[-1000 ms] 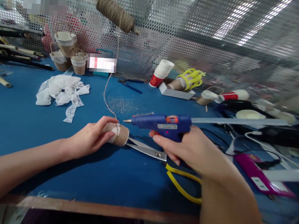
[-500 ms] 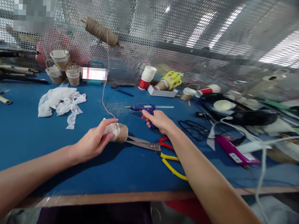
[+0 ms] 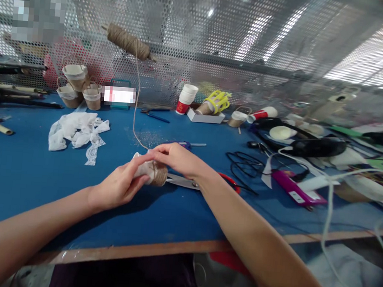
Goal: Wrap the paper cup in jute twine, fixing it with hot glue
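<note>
My left hand [image 3: 118, 183] is closed around a small paper cup [image 3: 159, 174] that lies on its side, its lower part wrapped in brown twine. From a spool [image 3: 128, 41] on the mesh, a loose twine strand [image 3: 136, 109] runs down to the cup. My right hand [image 3: 177, 159] is at the cup's upper side, fingertips pinched where that strand arrives; the exact grip is partly hidden. Behind this hand the blue glue gun [image 3: 185, 144] lies on the table, mostly covered. Scissors [image 3: 184, 181] rest under my right wrist, blades pointing at the cup.
White lace [image 3: 76, 129] lies in a heap at left, below several small twine baskets [image 3: 74, 77]. Pliers [image 3: 156, 115], stacked paper cups [image 3: 185, 100] and a white box [image 3: 204, 117] stand farther back. Black cable [image 3: 245, 165] and a purple power strip [image 3: 296, 191] occupy the right.
My right hand has put the glue gun down on the table behind the cup, let go of it, and moved to the cup and twine. My left hand keeps its hold.
</note>
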Tool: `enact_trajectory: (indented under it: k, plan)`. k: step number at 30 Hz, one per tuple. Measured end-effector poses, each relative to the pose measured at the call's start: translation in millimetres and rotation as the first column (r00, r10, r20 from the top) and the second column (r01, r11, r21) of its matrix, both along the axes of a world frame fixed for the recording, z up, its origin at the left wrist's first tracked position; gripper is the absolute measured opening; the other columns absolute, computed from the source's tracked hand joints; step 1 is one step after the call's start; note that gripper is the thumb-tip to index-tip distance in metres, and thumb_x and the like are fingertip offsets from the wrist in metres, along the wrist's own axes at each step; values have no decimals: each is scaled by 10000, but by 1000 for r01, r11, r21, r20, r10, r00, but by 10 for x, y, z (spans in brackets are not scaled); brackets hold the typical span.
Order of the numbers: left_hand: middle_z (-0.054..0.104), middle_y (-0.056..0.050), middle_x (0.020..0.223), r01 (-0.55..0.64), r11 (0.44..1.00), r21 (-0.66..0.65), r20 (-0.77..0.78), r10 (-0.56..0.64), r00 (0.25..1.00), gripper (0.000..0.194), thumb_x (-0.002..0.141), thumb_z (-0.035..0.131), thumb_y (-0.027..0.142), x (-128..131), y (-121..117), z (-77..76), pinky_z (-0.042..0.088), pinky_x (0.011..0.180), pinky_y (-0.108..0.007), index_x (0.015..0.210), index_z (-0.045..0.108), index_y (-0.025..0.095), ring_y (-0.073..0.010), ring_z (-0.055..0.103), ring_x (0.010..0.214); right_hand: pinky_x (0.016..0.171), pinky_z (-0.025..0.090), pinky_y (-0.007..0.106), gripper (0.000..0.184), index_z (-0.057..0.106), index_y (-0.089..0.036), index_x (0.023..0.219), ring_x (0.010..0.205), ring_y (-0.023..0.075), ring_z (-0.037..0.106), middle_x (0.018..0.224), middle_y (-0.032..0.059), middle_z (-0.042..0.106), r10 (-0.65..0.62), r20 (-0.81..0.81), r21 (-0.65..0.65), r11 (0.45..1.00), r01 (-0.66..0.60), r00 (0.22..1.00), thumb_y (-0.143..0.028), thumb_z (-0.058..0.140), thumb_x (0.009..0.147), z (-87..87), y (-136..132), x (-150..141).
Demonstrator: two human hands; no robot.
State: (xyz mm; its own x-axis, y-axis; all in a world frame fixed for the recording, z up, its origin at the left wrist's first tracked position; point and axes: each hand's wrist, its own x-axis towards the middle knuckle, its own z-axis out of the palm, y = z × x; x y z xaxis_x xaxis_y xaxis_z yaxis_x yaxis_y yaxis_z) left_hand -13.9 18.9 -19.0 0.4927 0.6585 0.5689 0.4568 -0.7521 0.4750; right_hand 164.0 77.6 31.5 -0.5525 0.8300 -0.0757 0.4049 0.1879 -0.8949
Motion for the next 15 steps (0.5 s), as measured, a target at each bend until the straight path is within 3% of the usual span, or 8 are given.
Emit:
enact_trajectory:
  k: [3,7,10,15]
  plan:
    - [593,-105,1040,-20,998,-58,6,20,1000,412,862,394,189,1,-5,17,479,693,-241,1257,286,149,-135,610,754,599,361,243,149,600,-156,707,598,85,468,645,-28,551,-98,-210,-116,990,75,973,-299,623,672,-31,-68,-74]
    - [600,-31,829,-68,974,-215,27,76,997,403,869,389,212,17,-19,56,434,539,-201,1252,286,139,-85,521,530,663,379,253,173,575,-152,681,641,86,486,670,-22,556,-199,-350,-108,979,172,915,-312,636,660,-73,-111,-30]
    - [578,-7,755,-78,949,-304,76,106,992,390,875,383,236,34,-29,85,417,532,-202,1242,299,134,-86,486,524,701,388,270,174,567,-149,694,681,98,506,702,-7,575,-224,-357,-70,974,213,907,-311,628,676,-81,-136,8]
    - [577,-30,809,-40,936,-351,115,86,990,397,879,386,265,41,-53,100,432,593,-227,1247,299,143,-110,516,622,673,394,269,194,566,-148,709,658,99,492,696,-7,564,-211,-303,18,974,227,930,-336,615,701,-86,-155,20]
